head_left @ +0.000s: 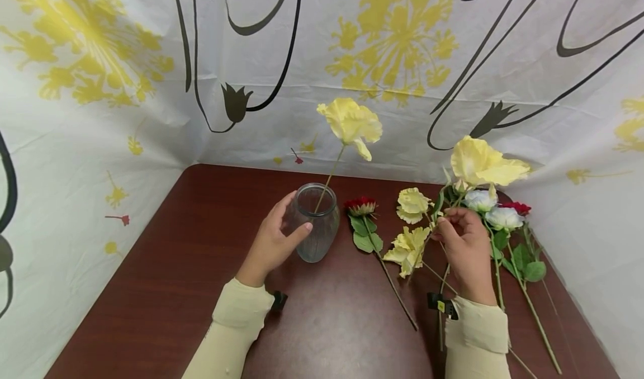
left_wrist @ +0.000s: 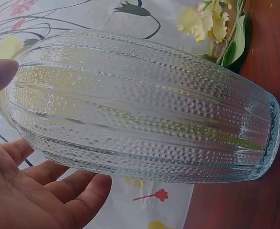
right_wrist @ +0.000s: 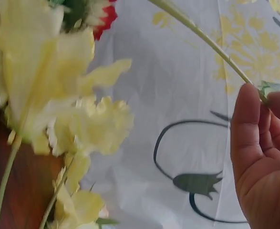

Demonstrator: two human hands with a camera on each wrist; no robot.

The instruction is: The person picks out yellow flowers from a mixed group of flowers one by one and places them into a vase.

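A ribbed clear glass vase stands upright on the table, with one yellow flower in it. My left hand is beside the vase, thumb toward the near side of its neck and fingers loosely spread at its left. In the left wrist view, the stem shows through the dimpled glass. Between thumb and fingertips, my right hand pinches the stem of another yellow flower, its bloom raised above the others. Two yellow blooms lie just left of that hand.
A red flower with green leaves lies between the vase and the yellow blooms. White flowers and another red one lie along the right of the dark red-brown table. A patterned white cloth hangs behind and at the sides.
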